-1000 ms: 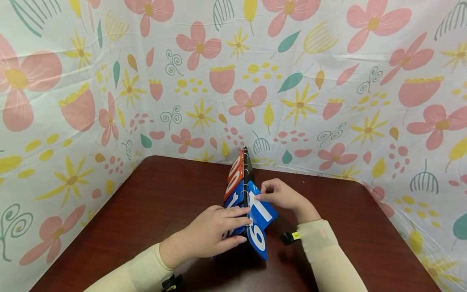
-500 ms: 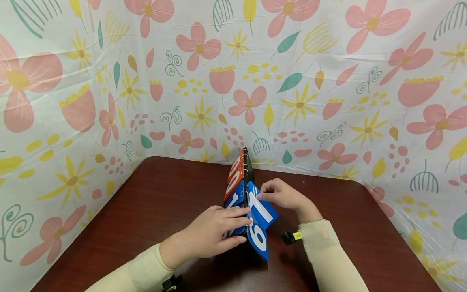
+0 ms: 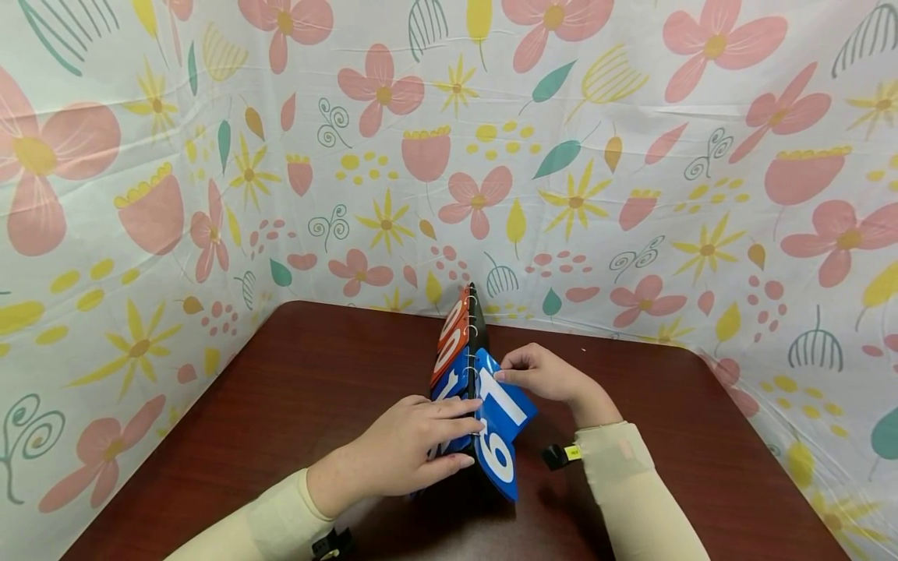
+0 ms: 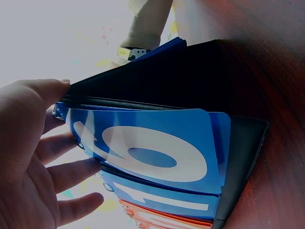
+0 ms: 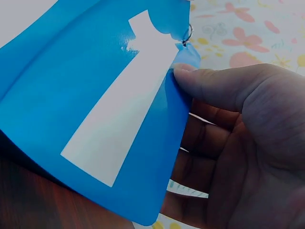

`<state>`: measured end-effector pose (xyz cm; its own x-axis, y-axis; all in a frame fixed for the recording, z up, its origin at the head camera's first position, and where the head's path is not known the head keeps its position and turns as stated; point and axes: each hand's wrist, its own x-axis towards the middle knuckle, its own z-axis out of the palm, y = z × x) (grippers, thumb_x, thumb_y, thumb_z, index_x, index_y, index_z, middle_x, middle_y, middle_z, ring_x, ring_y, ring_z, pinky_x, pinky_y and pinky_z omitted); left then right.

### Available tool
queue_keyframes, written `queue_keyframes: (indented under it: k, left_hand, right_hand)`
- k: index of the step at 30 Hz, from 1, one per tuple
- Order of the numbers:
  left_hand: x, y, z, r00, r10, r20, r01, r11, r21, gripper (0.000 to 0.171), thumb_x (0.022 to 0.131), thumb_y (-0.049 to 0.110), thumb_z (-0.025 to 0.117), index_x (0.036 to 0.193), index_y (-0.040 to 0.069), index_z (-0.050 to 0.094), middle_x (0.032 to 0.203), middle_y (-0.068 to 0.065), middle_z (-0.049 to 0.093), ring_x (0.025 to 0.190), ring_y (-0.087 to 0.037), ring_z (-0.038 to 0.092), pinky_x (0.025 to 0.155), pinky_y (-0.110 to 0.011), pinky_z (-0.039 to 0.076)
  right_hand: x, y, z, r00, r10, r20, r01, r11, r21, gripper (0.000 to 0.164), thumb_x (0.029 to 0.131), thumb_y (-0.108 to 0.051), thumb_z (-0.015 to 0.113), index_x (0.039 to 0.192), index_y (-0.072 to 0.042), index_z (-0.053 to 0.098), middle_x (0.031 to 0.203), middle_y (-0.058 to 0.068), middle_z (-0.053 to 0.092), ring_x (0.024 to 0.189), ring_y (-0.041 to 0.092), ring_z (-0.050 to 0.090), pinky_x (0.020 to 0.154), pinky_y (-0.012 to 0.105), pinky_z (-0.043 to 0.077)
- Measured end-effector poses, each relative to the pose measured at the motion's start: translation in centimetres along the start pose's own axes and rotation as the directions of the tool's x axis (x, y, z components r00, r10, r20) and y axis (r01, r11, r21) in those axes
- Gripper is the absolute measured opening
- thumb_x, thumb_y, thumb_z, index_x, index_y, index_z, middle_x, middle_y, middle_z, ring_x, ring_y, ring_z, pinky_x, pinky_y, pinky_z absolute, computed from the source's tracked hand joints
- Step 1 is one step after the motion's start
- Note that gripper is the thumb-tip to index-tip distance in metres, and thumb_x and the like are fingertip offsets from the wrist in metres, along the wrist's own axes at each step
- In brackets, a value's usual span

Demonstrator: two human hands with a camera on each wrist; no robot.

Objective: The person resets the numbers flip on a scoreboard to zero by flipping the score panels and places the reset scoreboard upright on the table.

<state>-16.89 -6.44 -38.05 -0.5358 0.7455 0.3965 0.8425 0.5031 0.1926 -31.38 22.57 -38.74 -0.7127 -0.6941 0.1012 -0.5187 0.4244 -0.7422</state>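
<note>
A tabletop flip scoreboard point(image 3: 481, 336) stands tent-like on the table, its red and blue number cards hung on rings along the top spine. My left hand point(image 3: 410, 440) lies across the spine near its close end, fingers fairly straight. In the left wrist view, the thumb touches the black panel point(image 4: 157, 78), beside a blue card with a round white digit point(image 4: 190, 125). My right hand point(image 3: 550, 380) pinches the edge of a blue card with a white "1" point(image 5: 112, 105), lifted away from the board. Below it hangs another blue card point(image 3: 496, 460) with a round digit.
The scoreboard stands mid-way on a dark red-brown table point(image 3: 337, 358). A floral cloth point(image 3: 393, 171) closes off the back and sides. Red cards point(image 3: 452, 331) hang at the far end of the board's left face. Black wrist devices point(image 3: 557, 456) are strapped near both sleeves.
The blue "1" card has tilted slightly further right, with the right-hand fingertips shifting a little right along it. The left hand and the scoreboard stay in place.
</note>
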Motion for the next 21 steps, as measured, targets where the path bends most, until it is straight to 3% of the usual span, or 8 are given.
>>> queue_keyframes:
  k: [5, 12, 17, 21]
  left_hand:
    - [0.00, -0.01, 0.01, 1.000, -0.009, 0.011, 0.009, 1.000, -0.005, 0.048, 0.104, 0.051, 0.054, 0.145, 0.028, 0.060, 0.156, 0.003, 0.053, 0.144, -0.009, 0.051, 0.104, -0.044, 0.052]
    - [0.03, -0.01, -0.01, 1.000, -0.016, 0.018, 0.016, 1.000, -0.004, 0.047, 0.105, 0.050, 0.053, 0.145, 0.028, 0.060, 0.156, 0.004, 0.053, 0.143, -0.009, 0.052, 0.105, -0.045, 0.052]
    - [0.04, 0.01, -0.03, 1.000, -0.013, 0.016, 0.013, 1.000, -0.005, 0.047, 0.104, 0.050, 0.054, 0.145, 0.027, 0.060, 0.156, 0.003, 0.053, 0.143, -0.009, 0.052, 0.105, -0.044, 0.052]
    - [0.04, 0.02, -0.02, 1.000, -0.012, 0.016, 0.012, 1.000, -0.004, 0.048, 0.104, 0.050, 0.054, 0.145, 0.027, 0.060, 0.156, 0.003, 0.053, 0.144, -0.009, 0.051, 0.104, -0.044, 0.052]
  right_hand:
    - [0.00, 0.30, -0.05, 0.999, 0.047, -0.007, -0.047, 0.999, 0.016, 0.017, 0.096, -0.026, 0.073, 0.089, -0.010, 0.075, 0.066, 0.004, 0.064, 0.056, 0.012, 0.053, 0.052, 0.026, 0.049]
    - [0.02, -0.08, -0.12, 1.000, 0.016, 0.027, -0.016, 1.000, -0.003, 0.029, 0.098, -0.025, 0.071, 0.075, -0.007, 0.069, 0.056, -0.002, 0.046, 0.049, 0.010, 0.044, 0.047, 0.024, 0.040]
    - [-0.10, -0.27, -0.19, 1.000, 0.005, 0.026, -0.004, 1.000, -0.017, 0.026, 0.098, -0.021, 0.071, 0.076, -0.006, 0.071, 0.056, 0.002, 0.047, 0.048, 0.010, 0.044, 0.047, 0.024, 0.040]
    - [-0.19, -0.30, -0.33, 1.000, 0.026, 0.003, -0.026, 0.999, -0.036, 0.023, 0.098, -0.023, 0.071, 0.080, -0.009, 0.073, 0.059, 0.014, 0.052, 0.050, 0.011, 0.047, 0.049, 0.024, 0.044]
